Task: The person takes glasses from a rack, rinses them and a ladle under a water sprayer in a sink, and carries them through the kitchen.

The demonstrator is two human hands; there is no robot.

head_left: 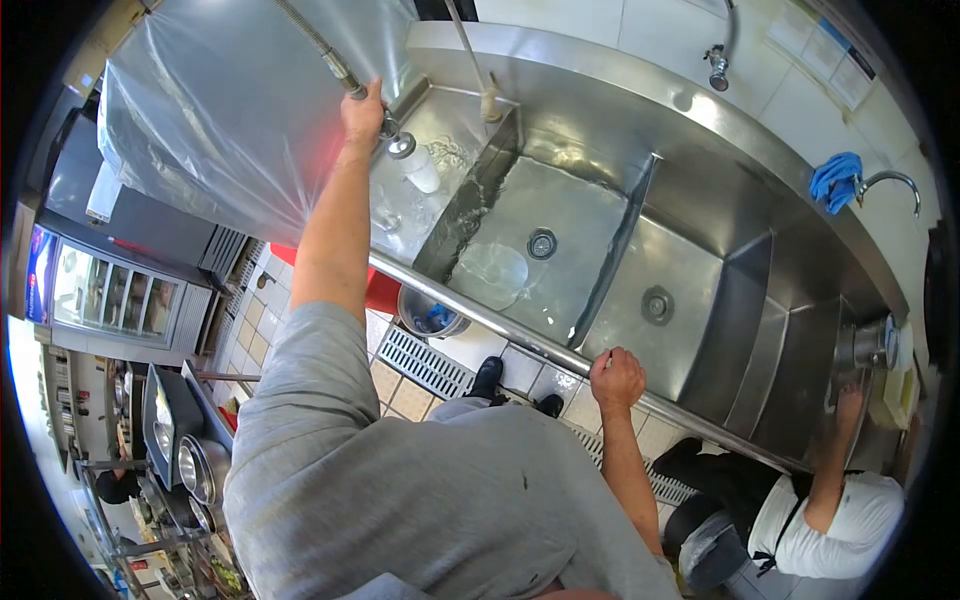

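Note:
My left hand (362, 115) is closed around the handle of a pre-rinse sprayer (388, 126), whose metal hose (318, 42) rises to the upper left. Just below the spray head, a white jar with a metal cap (418, 165) lies tilted on the wet steel drainboard (398, 225). My right hand (617, 378) is curled over the rounded front rim (530, 340) of the sink. Between the hands lies a basin (570, 200) with shallow clear water and a drain (541, 243).
Clear plastic sheeting (220, 110) hangs at the left. A bucket (432, 312) stands on the floor under the rim. At the right, a co-worker in a white shirt (840, 525) reaches into the far basin. Blue gloves (836, 182) hang by a faucet (890, 180).

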